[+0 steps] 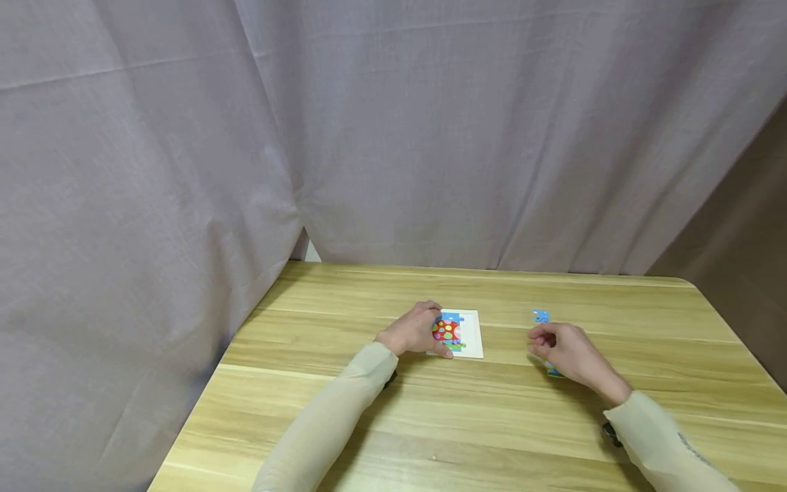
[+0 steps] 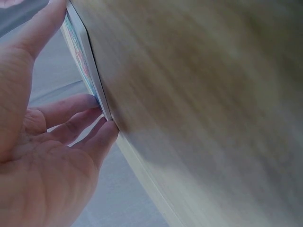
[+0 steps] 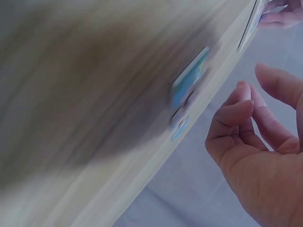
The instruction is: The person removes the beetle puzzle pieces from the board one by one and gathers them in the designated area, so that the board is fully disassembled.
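Note:
A white jigsaw tray (image 1: 472, 336) lies on the table with a partly assembled picture (image 1: 447, 331) at its left, red with coloured dots above a green strip. My left hand (image 1: 417, 331) holds the tray from the left, thumb at the near edge and fingertips at the far edge. In the left wrist view, the fingertips meet the rim of the tray (image 2: 94, 71). To the right, my right hand (image 1: 568, 352) hovers over loose jigsaw pieces, fingers bent and nothing between thumb and fingertips. A blue piece (image 1: 541, 315) shows beyond it; another piece (image 1: 554, 372) is partly hidden beneath.
The wooden table (image 1: 381, 437) has its far edge against a hanging grey curtain (image 1: 418, 137). In the right wrist view, a blue-green piece (image 3: 189, 78) lies flat near smaller pieces (image 3: 180, 128).

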A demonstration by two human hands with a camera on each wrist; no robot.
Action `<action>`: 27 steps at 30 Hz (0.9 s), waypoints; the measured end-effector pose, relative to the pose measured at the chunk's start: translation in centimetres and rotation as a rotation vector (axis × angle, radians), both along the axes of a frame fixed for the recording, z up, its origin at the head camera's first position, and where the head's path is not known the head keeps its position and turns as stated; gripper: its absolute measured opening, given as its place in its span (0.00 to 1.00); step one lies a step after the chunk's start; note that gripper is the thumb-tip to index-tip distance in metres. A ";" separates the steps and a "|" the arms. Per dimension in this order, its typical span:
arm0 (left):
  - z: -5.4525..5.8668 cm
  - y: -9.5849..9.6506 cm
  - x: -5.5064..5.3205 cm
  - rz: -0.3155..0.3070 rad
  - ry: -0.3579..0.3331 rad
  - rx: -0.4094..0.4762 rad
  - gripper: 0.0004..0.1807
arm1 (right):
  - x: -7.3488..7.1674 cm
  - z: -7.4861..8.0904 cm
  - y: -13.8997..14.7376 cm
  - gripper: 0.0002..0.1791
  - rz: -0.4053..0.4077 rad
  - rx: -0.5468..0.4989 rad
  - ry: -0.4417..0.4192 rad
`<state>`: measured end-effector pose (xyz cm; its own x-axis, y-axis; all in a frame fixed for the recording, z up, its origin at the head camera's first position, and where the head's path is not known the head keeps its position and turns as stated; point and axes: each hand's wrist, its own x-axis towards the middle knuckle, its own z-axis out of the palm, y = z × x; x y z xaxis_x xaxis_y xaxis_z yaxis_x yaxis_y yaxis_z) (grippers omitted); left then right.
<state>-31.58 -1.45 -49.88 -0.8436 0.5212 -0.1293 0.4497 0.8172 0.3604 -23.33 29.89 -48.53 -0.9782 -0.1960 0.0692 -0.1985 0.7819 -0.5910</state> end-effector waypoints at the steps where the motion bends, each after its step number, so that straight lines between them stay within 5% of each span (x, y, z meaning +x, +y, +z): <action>1: 0.0 0.0 0.0 -0.004 0.003 0.000 0.46 | -0.2 0.0 -0.3 0.11 0.006 -0.003 0.005; 27: -0.1 0.0 -0.3 -0.019 0.019 0.015 0.47 | -5.3 -0.7 -7.3 0.08 0.118 -0.033 0.030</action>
